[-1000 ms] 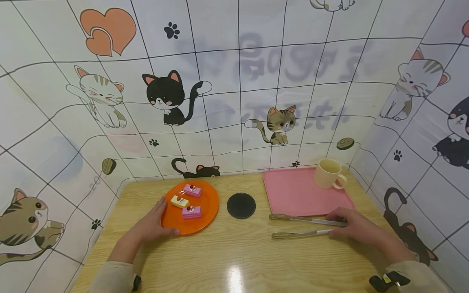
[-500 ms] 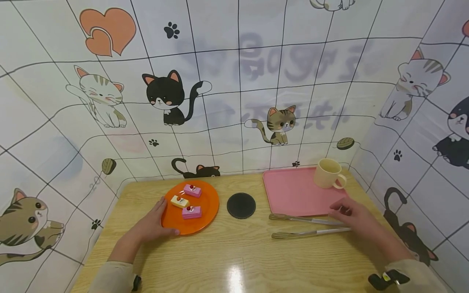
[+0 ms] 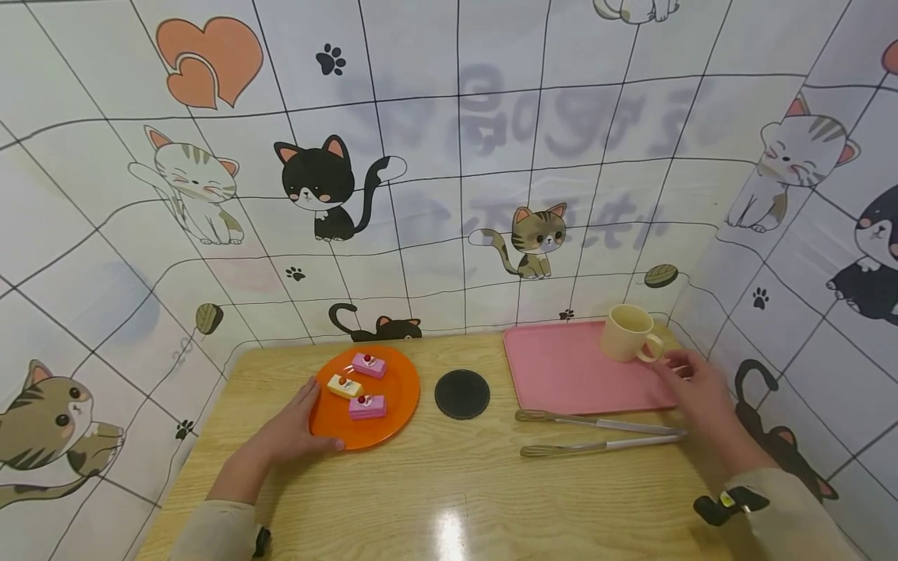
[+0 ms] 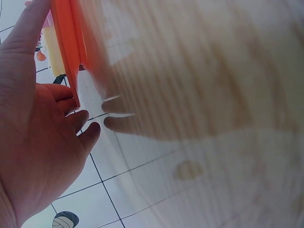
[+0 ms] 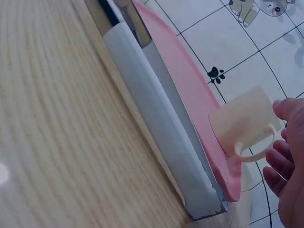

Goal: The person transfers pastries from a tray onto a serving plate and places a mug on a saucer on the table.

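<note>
In the head view my left hand (image 3: 291, 428) holds the left rim of an orange plate (image 3: 400, 409), thumb along its front edge and fingers around its side. Two pink toy cake slices (image 3: 368, 407) and a yellow one (image 3: 344, 386) lie on the plate. My right hand (image 3: 694, 389), loosely bent and holding nothing, hovers beside the handle of a cream mug (image 3: 627, 333); whether it touches the handle cannot be told. The mug stands upright on a pink tray (image 3: 554, 370). Spread tongs (image 3: 641, 442) with white arms and gold tips lie before the tray; their joined end shows in the right wrist view.
Between plate and tray lies a black round coaster (image 3: 461, 393). Everything sits on a light wooden table (image 3: 421, 491). Walls (image 3: 428, 156) printed with cats rise at the back and both sides.
My right hand has left the tongs' joined end and moved back and right to the mug's handle. The tongs remain in place. My left hand stays at the plate.
</note>
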`<act>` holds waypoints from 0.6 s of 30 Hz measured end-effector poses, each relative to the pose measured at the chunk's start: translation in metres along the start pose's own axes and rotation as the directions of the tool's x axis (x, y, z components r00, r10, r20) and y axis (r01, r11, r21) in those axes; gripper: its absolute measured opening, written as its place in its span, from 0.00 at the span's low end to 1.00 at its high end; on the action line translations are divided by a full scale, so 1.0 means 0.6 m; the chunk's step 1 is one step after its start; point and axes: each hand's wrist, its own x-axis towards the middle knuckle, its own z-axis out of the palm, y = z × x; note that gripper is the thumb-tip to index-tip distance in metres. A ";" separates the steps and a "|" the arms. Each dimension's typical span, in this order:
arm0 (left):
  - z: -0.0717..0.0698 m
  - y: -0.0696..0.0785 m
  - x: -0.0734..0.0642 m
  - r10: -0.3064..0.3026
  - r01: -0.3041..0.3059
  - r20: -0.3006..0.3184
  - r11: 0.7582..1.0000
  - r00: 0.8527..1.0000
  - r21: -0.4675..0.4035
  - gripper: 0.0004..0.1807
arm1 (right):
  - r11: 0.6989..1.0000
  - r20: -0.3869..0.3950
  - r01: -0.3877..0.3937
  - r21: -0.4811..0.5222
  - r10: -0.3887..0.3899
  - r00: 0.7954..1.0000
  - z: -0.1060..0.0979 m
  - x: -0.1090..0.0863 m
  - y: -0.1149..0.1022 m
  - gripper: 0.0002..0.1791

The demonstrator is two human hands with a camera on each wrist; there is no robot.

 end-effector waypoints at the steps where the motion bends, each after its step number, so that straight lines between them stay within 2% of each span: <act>1: 0.000 0.000 0.000 0.000 0.000 0.000 1.000 1.000 0.002 0.80 | 1.000 -0.013 -0.013 0.010 0.013 1.000 0.001 0.005 0.000 0.33; 10: 0.001 0.002 -0.001 0.000 0.000 -0.006 1.000 1.000 -0.012 0.80 | 0.993 -0.104 -0.080 0.085 0.089 0.991 0.012 0.034 -0.007 0.33; 14: 0.001 0.001 -0.001 0.000 0.000 -0.008 1.000 1.000 -0.018 0.80 | 0.985 -0.097 -0.115 0.129 0.128 0.987 0.019 0.044 -0.006 0.32; 18: 0.002 0.000 0.000 0.002 -0.002 -0.010 1.000 1.000 -0.018 0.80 | 0.982 -0.102 -0.137 0.130 0.150 0.983 0.026 0.054 -0.005 0.31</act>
